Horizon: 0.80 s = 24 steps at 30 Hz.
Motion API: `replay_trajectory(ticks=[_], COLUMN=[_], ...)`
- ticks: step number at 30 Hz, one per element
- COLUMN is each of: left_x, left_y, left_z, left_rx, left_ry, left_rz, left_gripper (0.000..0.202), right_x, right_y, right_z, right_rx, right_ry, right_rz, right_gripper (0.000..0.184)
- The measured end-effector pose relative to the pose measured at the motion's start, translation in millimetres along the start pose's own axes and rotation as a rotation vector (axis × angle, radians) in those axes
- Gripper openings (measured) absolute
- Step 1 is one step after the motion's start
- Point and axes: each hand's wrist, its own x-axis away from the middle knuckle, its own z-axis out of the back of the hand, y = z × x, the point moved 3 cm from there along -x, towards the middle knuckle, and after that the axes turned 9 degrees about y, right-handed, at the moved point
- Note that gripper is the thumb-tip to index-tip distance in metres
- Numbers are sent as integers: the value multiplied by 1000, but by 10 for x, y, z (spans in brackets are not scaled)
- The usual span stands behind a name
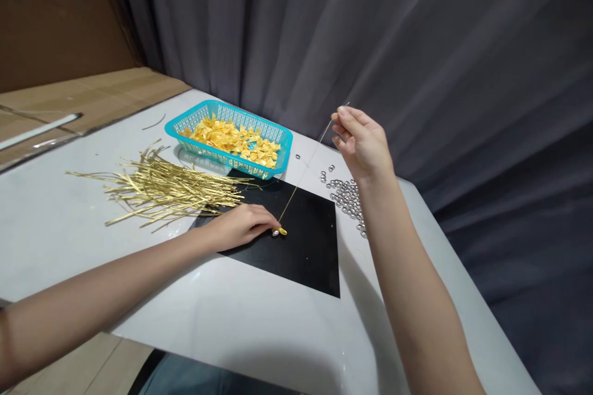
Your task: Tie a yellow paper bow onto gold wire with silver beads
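My left hand (245, 226) rests on the black mat (306, 259), its fingertips closed on a small yellow ribbon piece (283, 231). A shiny silver bead (275, 232) sits against that piece. From there a thin gold thread (296, 187) runs taut up to my right hand (359, 136), raised above the table's far right part. Thumb and fingers of the right hand pinch the thread's upper end. A fine tip sticks out past them; whether it is a needle or thread I cannot tell.
A turquoise basket (185, 134) of yellow ribbon pieces (222, 136) stands at the back. Left of the mat lies a bundle of gold cords (171, 185). Several silver beads (345, 197) are scattered by my right forearm. A grey curtain (301, 31) hangs behind the white table (278, 327).
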Motion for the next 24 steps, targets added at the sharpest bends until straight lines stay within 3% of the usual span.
replay_trajectory(ticks=[11, 18, 24], left_x=[-12, 6, 38], left_y=[243, 301, 380], left_z=[88, 14, -51], left_rx=[122, 337, 372], left_ry=[-21, -107, -150], left_rz=[83, 247, 268], left_gripper=[19, 14, 11], right_x=[-75, 127, 359], right_y=[170, 170, 258], right_z=[350, 693, 915], right_rx=[33, 36, 22], right_ry=[141, 194, 249], right_rz=[-62, -120, -185], right_gripper=[14, 22, 29])
